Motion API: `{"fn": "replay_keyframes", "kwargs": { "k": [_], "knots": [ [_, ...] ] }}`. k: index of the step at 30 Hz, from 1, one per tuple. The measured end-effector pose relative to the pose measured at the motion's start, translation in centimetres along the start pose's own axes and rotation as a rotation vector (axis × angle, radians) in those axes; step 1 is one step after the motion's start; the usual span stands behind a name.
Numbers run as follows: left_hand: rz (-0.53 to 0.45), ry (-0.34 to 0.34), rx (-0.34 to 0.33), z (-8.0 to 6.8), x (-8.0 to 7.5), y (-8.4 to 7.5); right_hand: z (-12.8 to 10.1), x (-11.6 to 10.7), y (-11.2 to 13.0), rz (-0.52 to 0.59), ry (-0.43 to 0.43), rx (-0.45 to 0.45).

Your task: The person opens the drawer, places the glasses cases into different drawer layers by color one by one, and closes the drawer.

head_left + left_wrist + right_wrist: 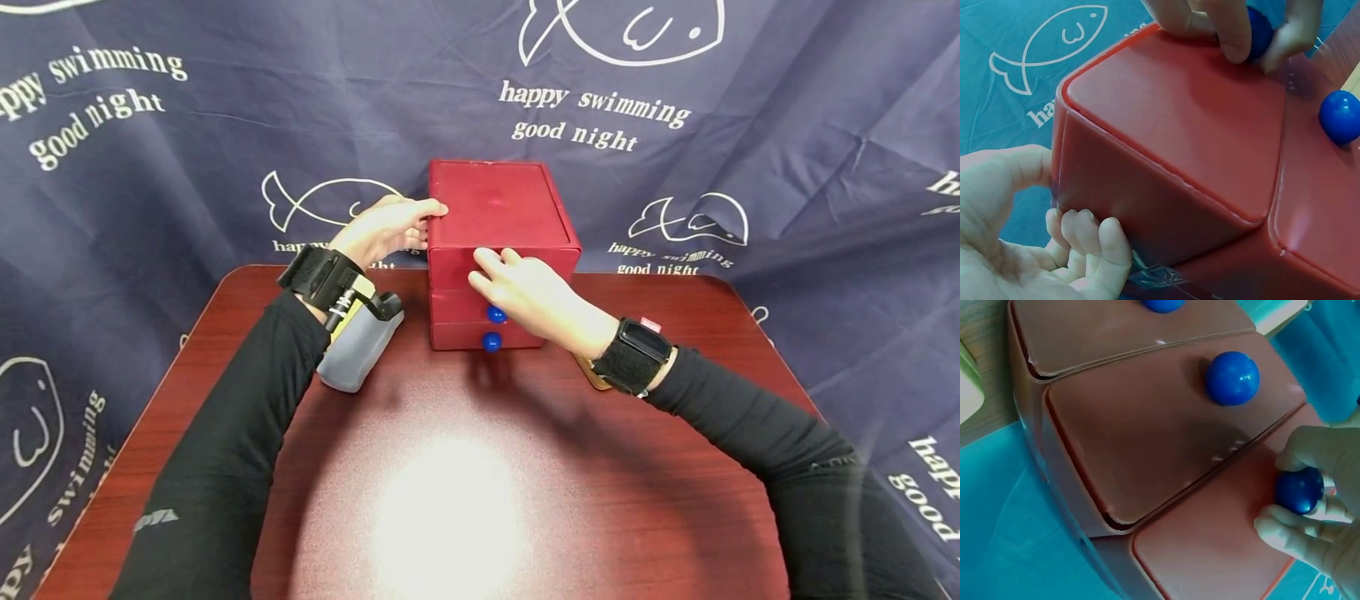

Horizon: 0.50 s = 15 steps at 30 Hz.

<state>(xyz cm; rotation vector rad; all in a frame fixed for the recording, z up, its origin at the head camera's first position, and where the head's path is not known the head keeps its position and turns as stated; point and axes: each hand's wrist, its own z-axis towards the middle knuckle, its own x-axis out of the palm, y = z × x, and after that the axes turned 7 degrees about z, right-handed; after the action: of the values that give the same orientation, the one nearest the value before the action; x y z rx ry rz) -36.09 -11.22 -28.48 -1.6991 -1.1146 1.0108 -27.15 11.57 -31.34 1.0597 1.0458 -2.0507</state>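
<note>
A red drawer cabinet (pixel 495 204) with several blue round knobs stands at the back of the table. My right hand (pixel 532 296) reaches to its front. In the right wrist view, the thumb and fingers pinch the blue knob (pixel 1297 490) of the top drawer (pixel 1210 537). Against the cabinet's left side rests my left hand (pixel 386 229), its thumb at the top edge. The left wrist view shows that hand's bent fingers (pixel 1088 228) touching the side wall. The middle drawer's knob (pixel 1232 378) and the bottom one (pixel 492 342) are free of any hand.
A grey and yellow object (pixel 360 350) lies on the reddish table (pixel 315 517) below my left wrist. Part of a yellowish-brown item (pixel 596 375) shows under my right wrist. A dark blue curtain (pixel 375 92) printed with fish hangs behind the cabinet.
</note>
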Motion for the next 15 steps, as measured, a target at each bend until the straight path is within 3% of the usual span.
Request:
{"fn": "replay_keyframes", "kwargs": {
  "k": [7, 15],
  "knots": [
    [-0.015, 0.005, 0.002, -0.2, 0.0, -0.1, -0.5, -0.6, -0.3, 0.059, 0.031, 0.044],
    [-0.020, 0.008, -0.004, 0.0, 0.1, -0.1, -1.9, -0.5, 1.0, 0.056, -0.090, 0.050]
  ]
}}
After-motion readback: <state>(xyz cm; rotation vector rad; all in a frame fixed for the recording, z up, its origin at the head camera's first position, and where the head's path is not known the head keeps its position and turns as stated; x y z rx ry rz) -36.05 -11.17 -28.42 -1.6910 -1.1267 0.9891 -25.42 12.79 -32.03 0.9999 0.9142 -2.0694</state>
